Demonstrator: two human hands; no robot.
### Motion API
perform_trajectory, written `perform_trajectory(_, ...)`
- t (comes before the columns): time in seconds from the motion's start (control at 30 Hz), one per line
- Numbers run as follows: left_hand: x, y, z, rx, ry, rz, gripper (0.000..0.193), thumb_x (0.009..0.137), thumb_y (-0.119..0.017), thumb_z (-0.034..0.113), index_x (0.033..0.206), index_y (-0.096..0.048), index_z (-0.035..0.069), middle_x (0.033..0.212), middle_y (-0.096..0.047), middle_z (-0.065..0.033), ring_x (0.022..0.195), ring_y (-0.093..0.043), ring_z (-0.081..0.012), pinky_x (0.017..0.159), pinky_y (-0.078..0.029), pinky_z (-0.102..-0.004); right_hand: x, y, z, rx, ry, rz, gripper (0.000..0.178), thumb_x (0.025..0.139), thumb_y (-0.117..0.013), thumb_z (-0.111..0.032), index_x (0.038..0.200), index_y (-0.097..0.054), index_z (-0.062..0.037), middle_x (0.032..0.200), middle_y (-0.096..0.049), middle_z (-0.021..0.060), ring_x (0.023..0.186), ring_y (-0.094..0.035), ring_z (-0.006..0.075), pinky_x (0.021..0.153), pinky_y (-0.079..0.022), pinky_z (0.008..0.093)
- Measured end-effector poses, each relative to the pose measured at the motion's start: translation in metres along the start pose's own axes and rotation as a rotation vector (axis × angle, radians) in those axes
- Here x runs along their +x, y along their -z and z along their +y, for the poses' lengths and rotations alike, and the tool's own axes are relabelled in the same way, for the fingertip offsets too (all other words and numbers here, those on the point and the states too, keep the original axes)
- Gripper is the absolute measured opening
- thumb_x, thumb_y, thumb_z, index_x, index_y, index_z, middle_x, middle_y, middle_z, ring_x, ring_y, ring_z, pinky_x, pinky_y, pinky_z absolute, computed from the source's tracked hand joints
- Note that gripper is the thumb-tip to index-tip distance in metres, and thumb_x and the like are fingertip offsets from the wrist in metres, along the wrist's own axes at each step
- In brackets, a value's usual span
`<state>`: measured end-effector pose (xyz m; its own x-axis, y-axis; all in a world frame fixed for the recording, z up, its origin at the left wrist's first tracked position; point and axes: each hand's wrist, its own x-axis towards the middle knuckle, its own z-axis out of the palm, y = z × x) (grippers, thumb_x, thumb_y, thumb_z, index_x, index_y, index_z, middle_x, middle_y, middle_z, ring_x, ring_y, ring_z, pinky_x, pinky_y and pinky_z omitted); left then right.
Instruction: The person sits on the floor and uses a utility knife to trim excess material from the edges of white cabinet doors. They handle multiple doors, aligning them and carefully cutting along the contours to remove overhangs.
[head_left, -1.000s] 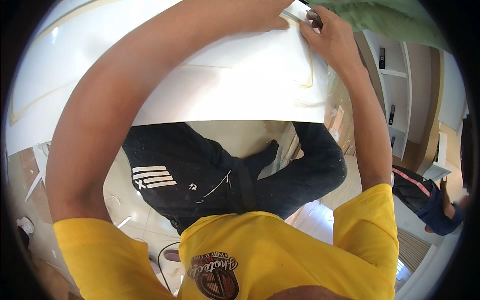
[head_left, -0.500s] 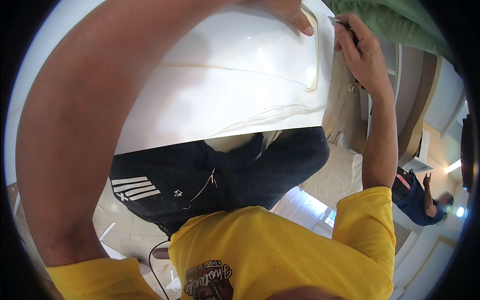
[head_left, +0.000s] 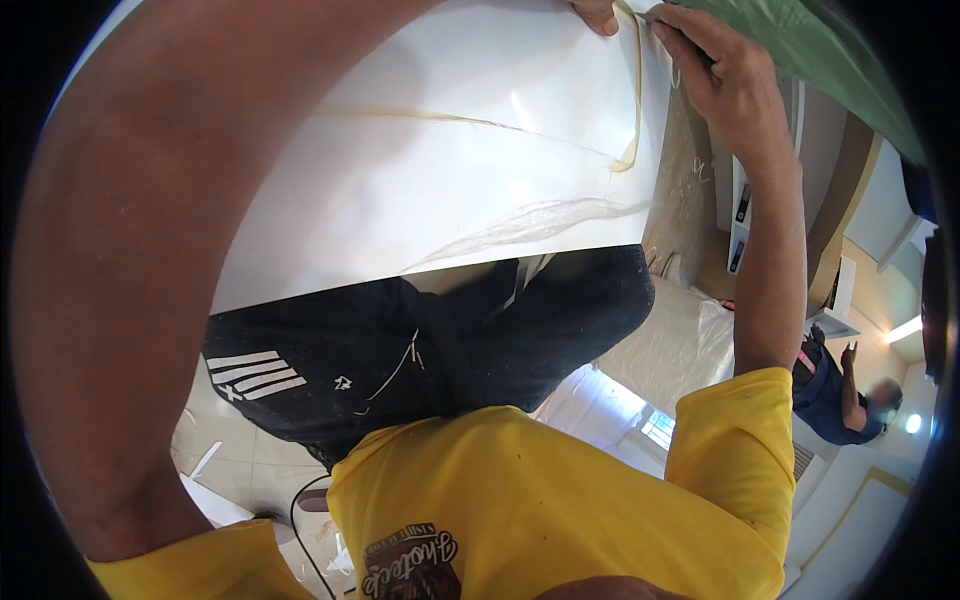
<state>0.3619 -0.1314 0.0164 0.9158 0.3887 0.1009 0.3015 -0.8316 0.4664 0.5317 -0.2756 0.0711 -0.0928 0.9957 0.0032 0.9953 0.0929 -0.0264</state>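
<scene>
A large white panel [head_left: 450,190] lies in front of me, over my lap. A thin yellowish strip [head_left: 637,90] runs near its right edge and turns at a corner; another faint yellowish line crosses the panel. My right hand [head_left: 735,80] is at the far right edge, closed around a small knife [head_left: 648,18] whose blade tip meets the strip's far end. A thin pale curl hangs by its fingers. My left hand [head_left: 598,15] rests on the panel beside the strip, the thumb stretched out. The upper picture edge cuts off most of it.
Clear plastic film [head_left: 540,225] lies wrinkled on the panel's near part. Green fabric [head_left: 800,40] is at the far right. White shelving [head_left: 740,215] stands to the right, with another person [head_left: 840,400] beyond. A black cable [head_left: 300,520] and scraps lie on the floor at lower left.
My right hand has moved up and left, bringing the blade from beyond the panel's edge onto the strip. My left hand has shifted slightly farther away.
</scene>
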Motion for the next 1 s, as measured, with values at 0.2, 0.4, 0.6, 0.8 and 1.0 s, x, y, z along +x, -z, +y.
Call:
perform_trajectory(0.2, 0.001, 0.001, -0.006, -0.046, -0.035, -0.007, 0.064, 0.08, -0.085, 0.047, 0.122, -0.071, 0.0, 0.119, -0.073, -0.0182, 0.121, -0.064, -0.0345, 0.111, -0.039, -0.0489, 0.012, 0.011, -0.024, -0.07, -0.146, -0.079, 0.012, 0.091, -0.068, -0.003, 0.1, -0.072, 0.0041, 0.086, -0.07, 0.0227, 0.082, -0.071, 0.0364, 0.073, -0.054, 0.0406)
perform_trajectory(0.4, 0.008, -0.001, -0.006, -0.025, -0.01, -0.036, 0.065, 0.079, -0.085, 0.047, 0.121, -0.071, -0.001, 0.116, -0.073, -0.0181, 0.118, -0.065, -0.0343, 0.108, -0.04, -0.0491, 0.014, 0.01, -0.027, -0.172, 0.064, -0.062, 0.012, 0.089, -0.068, -0.003, 0.098, -0.073, 0.0035, 0.086, -0.071, 0.0225, 0.078, -0.071, 0.0369, 0.07, -0.055, 0.041)
perform_trajectory(0.6, 0.007, -0.006, -0.005, 0.015, -0.002, 0.006, 0.064, 0.079, -0.086, 0.047, 0.12, -0.072, -0.001, 0.116, -0.073, -0.0182, 0.117, -0.065, -0.0339, 0.107, -0.041, -0.0495, 0.012, 0.005, -0.013, -0.155, -0.003, -0.063, 0.01, 0.089, -0.069, -0.004, 0.095, -0.072, 0.0025, 0.083, -0.07, 0.0218, 0.074, -0.071, 0.0379, 0.065, -0.054, 0.0416)
perform_trajectory(0.8, 0.003, -0.005, -0.003, 0.014, -0.018, 0.029, 0.062, 0.079, -0.085, 0.047, 0.117, -0.073, 0.0, 0.117, -0.073, -0.0184, 0.115, -0.066, -0.0343, 0.107, -0.042, -0.0502, 0.007, -0.001, -0.009, -0.26, 0.114, 0.003, 0.006, 0.089, -0.069, -0.004, 0.093, -0.07, -0.0004, 0.079, -0.067, 0.0208, 0.071, -0.069, 0.0388, 0.063, -0.053, 0.0434)
perform_trajectory(1.0, 0.006, 0.004, -0.005, -0.015, -0.04, -0.05, 0.06, 0.079, -0.085, 0.046, 0.116, -0.073, 0.0, 0.114, -0.073, -0.0182, 0.114, -0.067, -0.0349, 0.106, -0.043, -0.0509, 0.005, -0.002, -0.013, -0.262, 0.09, 0.006, 0.007, 0.089, -0.067, -0.005, 0.095, -0.069, -0.001, 0.081, -0.067, 0.0203, 0.074, -0.069, 0.0395, 0.065, -0.053, 0.045)
